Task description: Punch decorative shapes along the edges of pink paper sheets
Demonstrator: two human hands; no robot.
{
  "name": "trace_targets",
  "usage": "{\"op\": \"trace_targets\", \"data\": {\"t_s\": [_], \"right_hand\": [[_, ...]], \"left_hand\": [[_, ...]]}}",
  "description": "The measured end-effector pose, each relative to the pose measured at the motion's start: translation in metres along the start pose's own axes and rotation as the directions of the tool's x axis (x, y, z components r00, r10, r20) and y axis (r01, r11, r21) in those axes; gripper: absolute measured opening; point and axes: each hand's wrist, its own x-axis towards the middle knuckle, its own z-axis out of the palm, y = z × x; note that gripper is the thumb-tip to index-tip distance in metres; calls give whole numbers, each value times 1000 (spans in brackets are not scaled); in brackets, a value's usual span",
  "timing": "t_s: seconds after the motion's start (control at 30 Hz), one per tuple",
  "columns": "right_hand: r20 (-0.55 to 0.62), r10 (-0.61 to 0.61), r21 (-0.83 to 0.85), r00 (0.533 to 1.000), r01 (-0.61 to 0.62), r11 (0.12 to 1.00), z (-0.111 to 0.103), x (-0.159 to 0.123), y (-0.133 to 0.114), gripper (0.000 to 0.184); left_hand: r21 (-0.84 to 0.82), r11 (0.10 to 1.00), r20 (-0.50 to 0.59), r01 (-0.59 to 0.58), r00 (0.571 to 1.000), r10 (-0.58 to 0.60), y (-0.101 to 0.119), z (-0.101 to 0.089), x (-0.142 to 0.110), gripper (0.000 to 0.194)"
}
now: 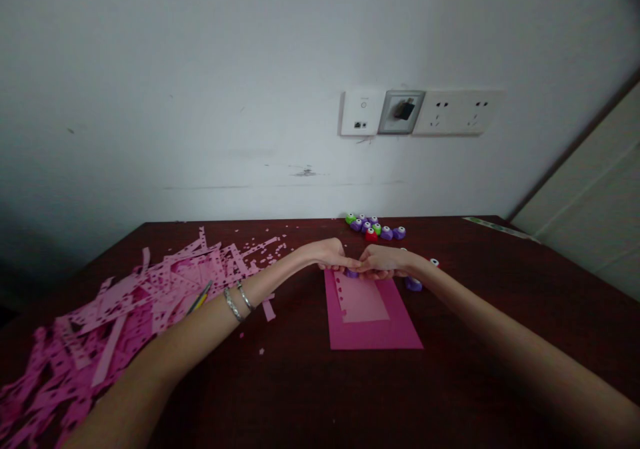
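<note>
A small purple paper punch [351, 273] sits at the far edge of a light pink sheet [365, 302], partly hidden by my fingers. My left hand [331, 254] is closed at the punch's left side, its thumb reaching over to meet the other hand. From the right, my right hand [383, 261] closes on the same punch, knuckles up. Punched holes run down the left side of the light pink sheet. Beneath it lies a larger dark pink sheet [373, 338]. How the fingertips grip underneath is hidden.
Several green, purple and red punches [371, 234] are grouped by the wall; another purple punch [414, 284] lies beside my right wrist. Punched pink scraps [125, 309] heap at the left, with pens [203, 296] among them. A ruler-like strip [500, 228] lies back right.
</note>
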Motion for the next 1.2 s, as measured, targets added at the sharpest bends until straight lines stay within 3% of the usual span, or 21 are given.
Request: {"op": "trace_targets", "data": {"t_s": [0.1, 0.23, 0.33, 0.4, 0.5, 0.67, 0.9, 1.2], "right_hand": [[-92, -77, -73, 993, 71, 995, 3, -2, 6, 39], [-199, -112, -123, 974, 88, 988, 7, -7, 12, 48], [-243, -120, -82, 963, 103, 991, 8, -15, 13, 47], [-284, -167, -72, 944, 153, 986, 6, -20, 14, 43], [-335, -284, -181, 898, 234, 955, 4, -23, 16, 34], [-330, -428, -435, 841, 267, 860, 9, -15, 19, 29], [-246, -490, -529, 836, 308, 791, 12, -4, 18, 28], [-271, -477, -509, 836, 296, 808, 13, -6, 19, 24]], "left_hand": [[45, 993, -224, -107, 968, 114, 1, 9, -8, 48], [136, 980, -518, -147, 832, 197, 5, 31, -28, 39], [285, 942, -571, -178, 758, 316, 9, 51, -52, 28], [415, 879, -521, -234, 731, 440, 11, 65, -68, 22], [565, 788, -429, -244, 729, 534, 13, 83, -88, 25], [645, 747, -388, -162, 773, 503, 9, 100, -97, 37], [655, 745, -363, -127, 812, 458, 2, 106, -97, 41], [607, 781, -419, -146, 777, 470, 0, 110, -101, 35]]}}
